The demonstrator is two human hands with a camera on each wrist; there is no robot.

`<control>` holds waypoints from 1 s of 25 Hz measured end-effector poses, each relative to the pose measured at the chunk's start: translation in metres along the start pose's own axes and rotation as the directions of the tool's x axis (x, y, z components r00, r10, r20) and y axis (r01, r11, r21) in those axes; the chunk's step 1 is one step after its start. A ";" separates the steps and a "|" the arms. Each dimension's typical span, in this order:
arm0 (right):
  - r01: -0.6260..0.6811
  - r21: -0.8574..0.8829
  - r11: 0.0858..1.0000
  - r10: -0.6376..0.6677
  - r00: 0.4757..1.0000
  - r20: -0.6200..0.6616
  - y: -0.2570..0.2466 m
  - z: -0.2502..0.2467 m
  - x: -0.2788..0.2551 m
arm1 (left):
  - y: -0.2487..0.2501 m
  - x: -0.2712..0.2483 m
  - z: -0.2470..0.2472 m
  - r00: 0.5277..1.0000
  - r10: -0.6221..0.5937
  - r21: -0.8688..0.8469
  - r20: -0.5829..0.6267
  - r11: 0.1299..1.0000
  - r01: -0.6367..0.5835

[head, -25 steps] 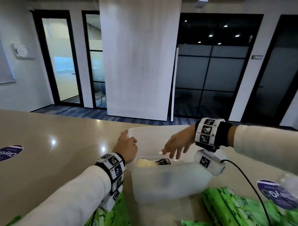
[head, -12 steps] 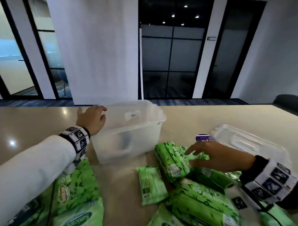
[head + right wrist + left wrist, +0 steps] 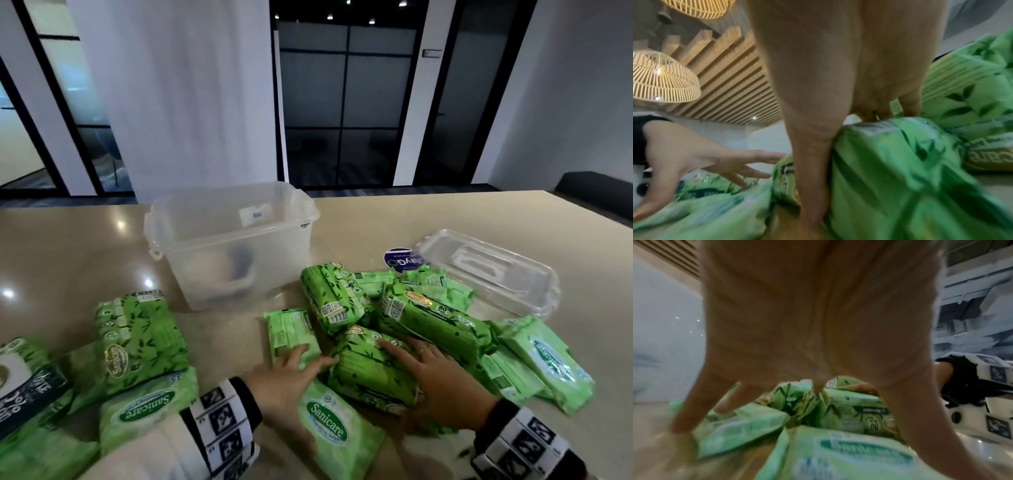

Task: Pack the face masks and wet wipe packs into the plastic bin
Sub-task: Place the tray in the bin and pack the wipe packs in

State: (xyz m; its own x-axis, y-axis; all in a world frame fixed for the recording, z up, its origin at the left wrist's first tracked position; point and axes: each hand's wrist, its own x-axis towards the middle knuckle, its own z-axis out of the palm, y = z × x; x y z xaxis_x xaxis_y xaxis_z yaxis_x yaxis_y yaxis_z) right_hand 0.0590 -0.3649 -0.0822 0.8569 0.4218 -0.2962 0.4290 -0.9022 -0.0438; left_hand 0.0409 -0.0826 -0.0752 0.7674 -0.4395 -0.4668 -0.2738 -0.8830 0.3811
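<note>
**Both hands on the wipe packs**

Your right hand lies palm-down over a dark-green wet wipe pack, thumb at its near end and fingers over its top, clasping it. Your left hand reaches in, fingers straight and spread, tips touching that pack and a flat pale pack. Beyond the pile, the plastic bin stands open on the table; its clear lid lies to the right.
</note>
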 end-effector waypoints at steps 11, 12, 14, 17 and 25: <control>-0.254 0.032 0.967 0.252 0.923 -0.292 0.012 0.030 -0.004 | -0.022 0.039 0.015 0.984 -0.177 0.082 0.019 0.981 0.175; -0.229 0.013 0.973 0.220 0.915 -0.337 0.011 0.032 -0.003 | -0.018 0.044 0.018 0.982 -0.188 0.096 -0.012 0.977 0.188; -0.225 0.043 0.973 0.223 0.890 -0.398 0.012 0.028 -0.003 | -0.010 0.054 0.018 0.976 -0.217 0.090 -0.033 0.972 0.219; -0.285 0.097 0.954 0.301 0.902 -0.310 0.021 0.024 -0.002 | 0.003 0.065 0.011 0.978 -0.206 0.076 0.013 0.976 0.204; -0.303 0.111 0.946 0.320 0.930 -0.184 0.061 0.024 0.019 | 0.024 0.111 -0.013 0.977 -0.188 0.046 0.103 0.982 0.184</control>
State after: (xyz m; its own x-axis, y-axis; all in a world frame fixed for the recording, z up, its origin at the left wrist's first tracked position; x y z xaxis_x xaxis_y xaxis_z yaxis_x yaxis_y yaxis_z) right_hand 0.0949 -0.4143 -0.1137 0.9862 0.1203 -0.1140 0.1144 -0.9918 -0.0571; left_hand 0.1277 -0.1505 -0.1074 0.7414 -0.2801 -0.6098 -0.1541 -0.9555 0.2516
